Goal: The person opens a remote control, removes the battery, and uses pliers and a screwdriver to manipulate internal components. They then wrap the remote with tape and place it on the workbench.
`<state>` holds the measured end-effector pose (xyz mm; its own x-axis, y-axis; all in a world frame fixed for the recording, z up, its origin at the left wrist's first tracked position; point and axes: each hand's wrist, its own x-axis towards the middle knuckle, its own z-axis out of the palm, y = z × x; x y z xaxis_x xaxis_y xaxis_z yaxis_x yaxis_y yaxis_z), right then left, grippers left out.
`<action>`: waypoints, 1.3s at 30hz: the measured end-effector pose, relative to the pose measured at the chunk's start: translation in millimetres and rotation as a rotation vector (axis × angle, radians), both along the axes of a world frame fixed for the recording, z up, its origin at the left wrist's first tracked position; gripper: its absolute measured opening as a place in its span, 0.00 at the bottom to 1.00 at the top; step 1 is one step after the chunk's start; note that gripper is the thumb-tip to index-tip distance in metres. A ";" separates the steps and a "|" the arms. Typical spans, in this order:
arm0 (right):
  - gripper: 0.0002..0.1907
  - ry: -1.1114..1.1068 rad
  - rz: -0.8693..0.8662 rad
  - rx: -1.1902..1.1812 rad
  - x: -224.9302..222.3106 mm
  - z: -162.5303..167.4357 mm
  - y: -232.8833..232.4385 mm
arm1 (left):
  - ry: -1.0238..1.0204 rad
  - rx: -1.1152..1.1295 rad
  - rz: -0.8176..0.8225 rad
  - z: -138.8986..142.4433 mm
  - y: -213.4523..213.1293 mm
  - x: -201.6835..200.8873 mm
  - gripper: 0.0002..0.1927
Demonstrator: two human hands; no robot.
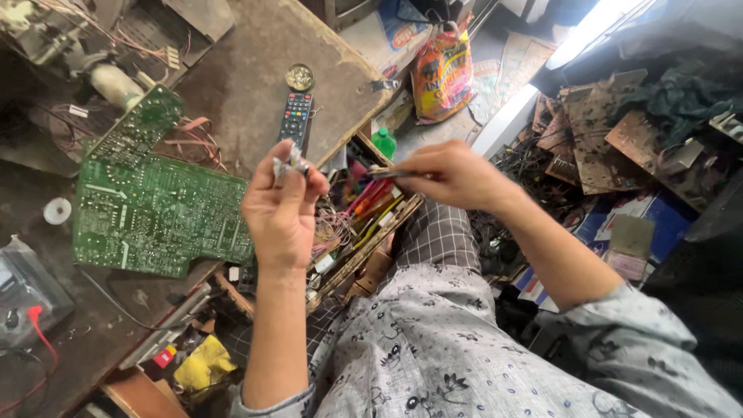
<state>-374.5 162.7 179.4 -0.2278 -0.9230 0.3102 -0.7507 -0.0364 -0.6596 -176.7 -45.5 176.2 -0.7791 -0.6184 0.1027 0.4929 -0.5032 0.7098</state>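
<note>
Fingers of left hand [282,205] pinching small shiny metal part [289,164], lifted up over bench edge for a close look. Right hand [449,176] gripping thin tool [385,173], tip aimed at part. Green circuit board [159,213] flat on bench.

At nine o'clock the green circuit board [159,213] is looking matt; the worn wooden bench [255,77] under it is showing rough and dusty. At twelve, a glossy plastic snack bag [443,71] is shining beside the black plastic remote [296,118].
</note>
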 end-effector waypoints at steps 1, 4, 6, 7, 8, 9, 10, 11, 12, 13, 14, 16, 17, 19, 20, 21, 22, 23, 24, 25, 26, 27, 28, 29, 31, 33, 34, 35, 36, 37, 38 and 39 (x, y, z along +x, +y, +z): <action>0.12 -0.090 -0.045 -0.096 -0.5 12.4 10.9 | 0.006 -0.020 -0.002 2.5 2.0 -8.9 0.14; 0.14 -0.361 -0.351 -0.100 2.3 34.7 28.3 | 0.027 -0.015 -0.050 2.6 10.5 -31.8 0.12; 0.14 -0.063 -0.264 -0.072 6.6 38.8 27.5 | 0.024 0.022 -0.064 -1.3 15.8 -41.0 0.12; 0.14 0.068 -0.217 -0.054 9.5 38.7 26.2 | 0.005 0.044 -0.056 -3.8 16.7 -43.0 0.13; 0.17 0.128 -0.153 -0.083 12.4 36.4 20.5 | -0.013 0.066 -0.051 -6.6 18.5 -42.6 0.13; 0.19 0.201 -0.089 -0.114 14.6 34.0 14.9 | -0.004 0.084 -0.043 -9.4 20.4 -41.0 0.13; 0.22 0.285 -0.021 -0.153 12.8 35.5 13.8 | 0.017 0.094 -0.031 -11.2 19.1 -40.6 0.13; 0.21 0.205 -0.044 -0.195 11.5 37.2 12.4 | 0.042 0.102 -0.017 -12.7 17.6 -40.9 0.13; 0.21 0.122 -0.064 -0.236 13.3 39.2 13.5 | 0.025 0.109 0.007 -13.6 16.5 -40.8 0.13; 0.21 0.034 -0.082 -0.275 15.7 42.4 15.9 | 0.004 0.117 0.035 -13.9 15.4 -41.4 0.14; 0.20 0.014 -0.059 -0.341 19.8 43.7 13.5 | -0.021 0.126 0.063 -13.8 15.3 -42.3 0.14; 0.18 -0.029 -0.024 -0.470 34.1 45.0 8.4 | 0.009 0.150 0.043 -12.7 17.8 -49.2 0.14; 0.20 0.004 0.011 -0.504 43.4 43.9 5.0 | 0.026 0.161 0.029 -11.7 20.0 -53.9 0.14; 0.22 0.077 0.083 -0.572 62.7 38.9 -1.6 | 0.018 0.164 -0.028 -8.9 24.8 -60.9 0.15; 0.26 -0.024 0.072 -0.479 70.5 36.4 -1.6 | 0.011 0.167 -0.055 -7.0 26.3 -62.6 0.15; 0.31 -0.124 0.062 -0.383 77.4 34.0 -0.2 | 0.000 0.150 -0.072 -4.9 27.3 -63.1 0.16; 0.36 -0.221 0.051 -0.287 80.2 32.2 0.8 | -0.009 0.133 -0.090 -2.7 28.4 -63.6 0.16; 0.39 -0.196 0.082 -0.215 80.5 31.1 2.6 | -0.015 0.116 -0.110 -0.5 29.8 -64.7 0.16; 0.43 -0.170 0.110 -0.143 80.1 30.4 4.2 | -0.007 0.092 -0.154 1.4 31.9 -65.9 0.15; 0.46 -0.144 0.138 -0.072 78.2 30.5 6.8 | 0.002 0.067 -0.197 2.9 34.9 -67.2 0.15; 0.49 -0.082 0.116 -0.043 76.5 31.2 10.4 | 0.014 0.039 -0.237 4.2 37.6 -69.4 0.14; 0.52 -0.017 0.094 -0.017 74.9 32.1 13.5 | 0.002 0.040 -0.248 5.2 40.2 -73.0 0.14; 0.55 0.044 0.070 0.013 73.5 33.1 17.6 | -0.013 0.045 -0.260 5.2 44.7 -76.5 0.14; 0.54 0.067 0.064 -0.006 72.7 33.7 21.7 | -0.033 0.053 -0.272 4.6 49.4 -79.3 0.14; 0.53 0.114 0.055 -0.044 69.0 33.3 29.8 | -0.062 0.065 -0.286 2.1 57.2 -86.5 0.13; 0.52 0.128 0.067 -0.079 65.4 29.8 36.8 | -0.082 0.079 -0.293 -1.8 63.7 -91.7 0.13; 0.52 0.132 0.072 -0.097 64.1 27.1 39.5 | -0.088 0.086 -0.295 -3.9 66.3 -93.7 0.13; 0.51 0.138 0.061 -0.103 63.5 24.2 41.8 | -0.095 0.095 -0.298 -6.0 68.9 -95.3 0.13; 0.51 0.145 0.050 -0.109 63.1 21.6 44.1 | -0.093 0.095 -0.302 -7.8 71.1 -96.5 0.13; 0.50 0.151 0.039 -0.116 63.1 19.2 45.9 | -0.092 0.096 -0.307 -9.3 73.1 -97.4 0.12; 0.51 0.146 0.040 -0.106 62.8 17.5 47.8 | -0.091 0.097 -0.312 -10.5 75.1 -98.3 0.12; 0.51 0.140 0.043 -0.095 62.7 16.4 49.5 | -0.097 0.104 -0.320 -11.3 77.1 -99.3 0.12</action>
<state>-311.8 212.2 195.8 -0.1371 -0.8961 0.4222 -0.8317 -0.1274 -0.5405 -276.0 31.7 164.9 -0.9384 -0.3441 -0.0321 0.2310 -0.6935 0.6824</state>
